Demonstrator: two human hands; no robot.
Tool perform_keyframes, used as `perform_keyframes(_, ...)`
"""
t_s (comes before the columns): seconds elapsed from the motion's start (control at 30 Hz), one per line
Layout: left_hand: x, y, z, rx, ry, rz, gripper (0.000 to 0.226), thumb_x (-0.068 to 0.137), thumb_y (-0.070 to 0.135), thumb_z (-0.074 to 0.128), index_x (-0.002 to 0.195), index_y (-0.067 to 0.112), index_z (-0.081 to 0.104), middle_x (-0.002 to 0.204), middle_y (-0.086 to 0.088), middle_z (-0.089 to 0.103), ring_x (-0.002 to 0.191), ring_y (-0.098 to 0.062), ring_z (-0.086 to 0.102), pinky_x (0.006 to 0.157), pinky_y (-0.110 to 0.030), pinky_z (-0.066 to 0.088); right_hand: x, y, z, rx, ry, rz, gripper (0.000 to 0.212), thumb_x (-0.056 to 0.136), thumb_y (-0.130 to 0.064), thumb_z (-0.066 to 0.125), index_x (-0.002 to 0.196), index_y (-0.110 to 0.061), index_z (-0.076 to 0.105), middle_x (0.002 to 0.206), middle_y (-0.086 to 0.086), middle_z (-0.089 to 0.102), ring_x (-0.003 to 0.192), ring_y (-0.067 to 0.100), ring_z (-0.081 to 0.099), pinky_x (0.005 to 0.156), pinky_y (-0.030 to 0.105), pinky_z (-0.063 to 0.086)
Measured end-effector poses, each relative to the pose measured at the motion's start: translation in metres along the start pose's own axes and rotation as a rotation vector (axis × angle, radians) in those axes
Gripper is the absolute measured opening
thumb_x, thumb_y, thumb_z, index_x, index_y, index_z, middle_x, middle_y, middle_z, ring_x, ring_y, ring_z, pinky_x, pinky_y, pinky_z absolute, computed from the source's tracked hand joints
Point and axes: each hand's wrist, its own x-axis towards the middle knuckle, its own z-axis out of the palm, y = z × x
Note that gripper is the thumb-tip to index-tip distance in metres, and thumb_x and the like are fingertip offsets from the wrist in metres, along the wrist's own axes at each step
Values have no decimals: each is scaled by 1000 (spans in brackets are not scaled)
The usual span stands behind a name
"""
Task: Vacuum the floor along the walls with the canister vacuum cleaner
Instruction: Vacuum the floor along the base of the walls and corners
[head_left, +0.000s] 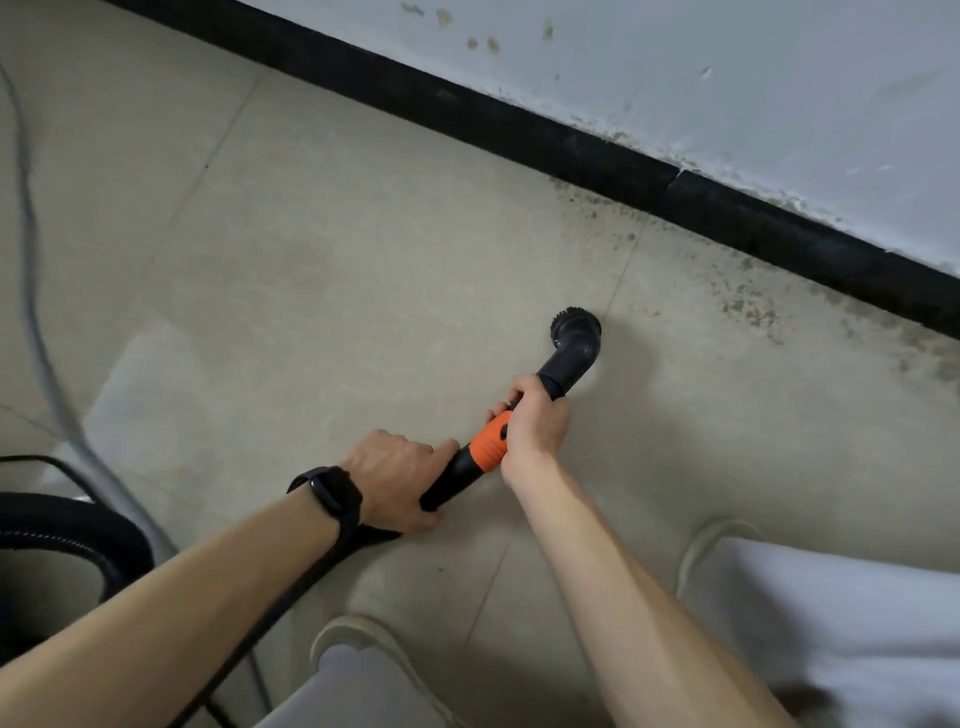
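Observation:
A black vacuum wand with an orange collar (488, 441) runs across the beige tiled floor (291, 249). Its round brush nozzle (574, 330) sits on the floor, a short way from the black baseboard (623, 171). My right hand (532, 423) grips the wand just ahead of the orange collar. My left hand (397, 478), with a black watch on the wrist, grips the black tube behind the collar. The black hose (67, 530) loops away at the lower left. Dirt specks (748, 306) lie on the floor along the baseboard to the right of the nozzle.
A stained pale wall (727, 93) rises above the baseboard. A grey cable (31, 291) runs along the floor at the left. My two light shoes (363, 639) and pale trouser legs (831, 613) stand at the bottom of the view.

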Motion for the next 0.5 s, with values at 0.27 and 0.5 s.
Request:
perform_keyframes(0.27, 23, 20, 26, -139, 503, -167, 59, 76, 40, 73, 121, 22, 38, 67, 2, 64, 43, -29, 58, 39, -23, 26, 21, -36, 18, -45, -154, 3, 11, 85, -3, 59, 93, -6, 52, 62, 4, 47, 40, 17, 43, 45, 27, 45)
perform_keyframes(0.5, 42, 14, 26, -199, 576, -199, 49, 87, 45, 56, 128, 20, 44, 79, -1, 68, 57, -31, 63, 46, -28, 36, 33, -61, 34, -109, -225, -9, 6, 85, -5, 58, 86, -6, 52, 62, 4, 46, 43, 18, 43, 47, 27, 45)
